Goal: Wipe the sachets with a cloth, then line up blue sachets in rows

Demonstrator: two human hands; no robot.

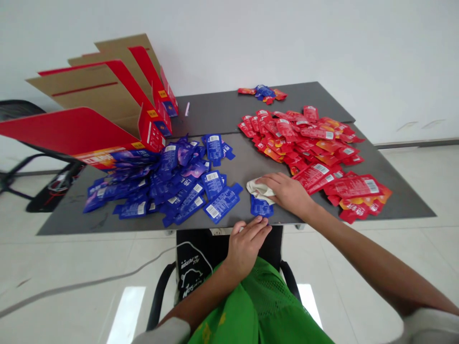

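Note:
A small blue pouch (261, 208) printed with white text lies flat near the table's front edge, its far part hidden under a cloth. My right hand (289, 192) is closed on this crumpled off-white cloth (258, 189) and presses it against the pouch. At the pouch's near edge are the fingertips of my left hand (248, 246), with the fingers stretched out side by side and the thumb apart. Just left of the cloth lie loose blue pouches (223, 204), barcodes facing up. A spread heap of red pouches (304, 138) sits beyond and right of my right hand.
Two grey tables (244, 165) stand together against a white wall. A large blue pouch pile (172, 177) covers the left side, beside open red cartons (122, 110). Further back lie a small mixed group of pouches (264, 92) and a pen (187, 109). A cable (107, 279) crosses lower left.

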